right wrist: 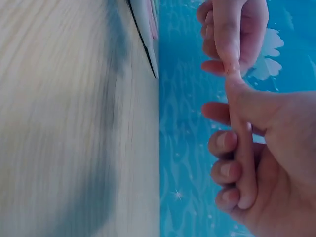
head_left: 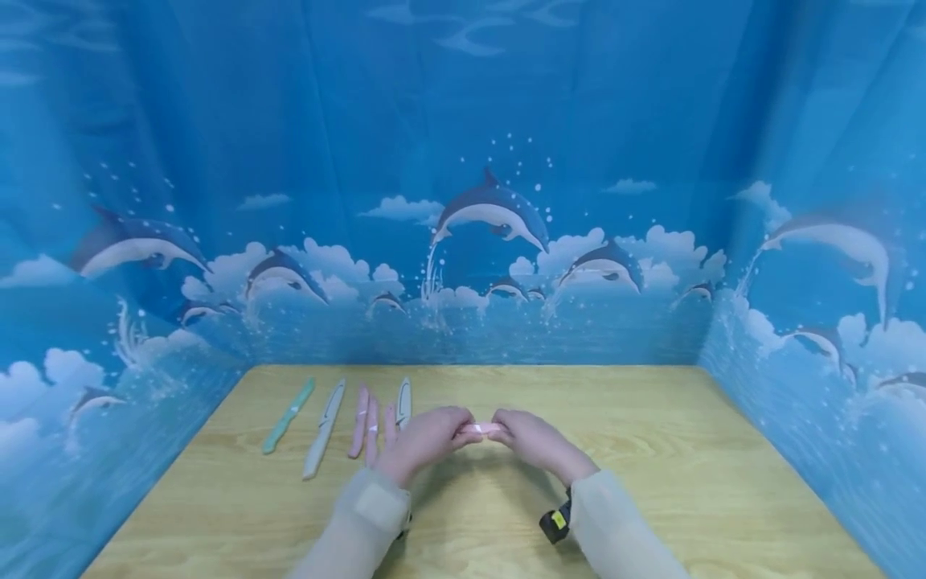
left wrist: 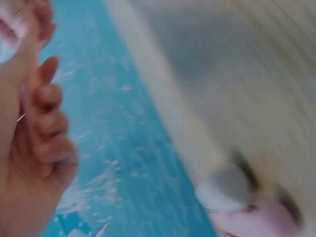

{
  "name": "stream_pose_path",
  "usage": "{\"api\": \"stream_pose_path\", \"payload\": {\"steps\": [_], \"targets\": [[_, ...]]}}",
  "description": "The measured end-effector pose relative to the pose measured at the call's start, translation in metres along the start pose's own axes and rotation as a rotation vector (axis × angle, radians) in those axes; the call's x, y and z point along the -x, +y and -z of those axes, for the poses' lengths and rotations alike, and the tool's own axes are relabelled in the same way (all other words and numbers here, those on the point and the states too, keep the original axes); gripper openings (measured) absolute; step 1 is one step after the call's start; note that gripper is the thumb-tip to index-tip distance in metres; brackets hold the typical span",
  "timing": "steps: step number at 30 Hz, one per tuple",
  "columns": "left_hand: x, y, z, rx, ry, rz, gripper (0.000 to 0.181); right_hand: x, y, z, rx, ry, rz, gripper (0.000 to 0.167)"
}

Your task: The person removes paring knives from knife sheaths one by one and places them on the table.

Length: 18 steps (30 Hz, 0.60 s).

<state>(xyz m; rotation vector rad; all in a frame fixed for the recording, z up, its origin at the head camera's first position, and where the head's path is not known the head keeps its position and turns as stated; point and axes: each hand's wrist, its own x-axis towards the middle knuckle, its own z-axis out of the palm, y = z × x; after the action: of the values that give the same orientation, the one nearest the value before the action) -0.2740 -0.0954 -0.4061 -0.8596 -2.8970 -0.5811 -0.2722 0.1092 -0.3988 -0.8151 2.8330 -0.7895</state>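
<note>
Both hands hold a slim pink knife [head_left: 481, 429] raised over the middle of the wooden table [head_left: 622, 515]. My right hand [head_left: 542, 444] curls its fingers round the handle [right wrist: 244, 158], with the thumb laid along it, as the right wrist view shows. At the knife's other end, my left hand [head_left: 427, 438] grips with thumb and curled fingers. The hands nearly meet, so only a short pink stretch shows between them in the head view. Most of the left-hand end is hidden; whether a cover is on the blade I cannot tell.
Left of the hands lie a green knife [head_left: 289, 416], a long white knife [head_left: 324, 434], several pink pieces [head_left: 360, 422] and a second white knife [head_left: 404, 400], partly behind the left hand. A blue dolphin-print curtain [head_left: 477, 330] borders the table at the back and sides.
</note>
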Motion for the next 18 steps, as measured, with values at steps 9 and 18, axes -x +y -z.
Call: {"api": "stream_pose_path", "payload": {"steps": [9,18], "targets": [[0.010,0.028,-0.003,0.082,-0.006,0.019,0.024,0.033,0.004,0.003,0.015,0.041,0.047,0.020],[0.016,0.045,-0.004,0.068,0.074,-0.060,0.025,0.054,0.003,0.011,0.056,0.102,0.025,0.023]]}}
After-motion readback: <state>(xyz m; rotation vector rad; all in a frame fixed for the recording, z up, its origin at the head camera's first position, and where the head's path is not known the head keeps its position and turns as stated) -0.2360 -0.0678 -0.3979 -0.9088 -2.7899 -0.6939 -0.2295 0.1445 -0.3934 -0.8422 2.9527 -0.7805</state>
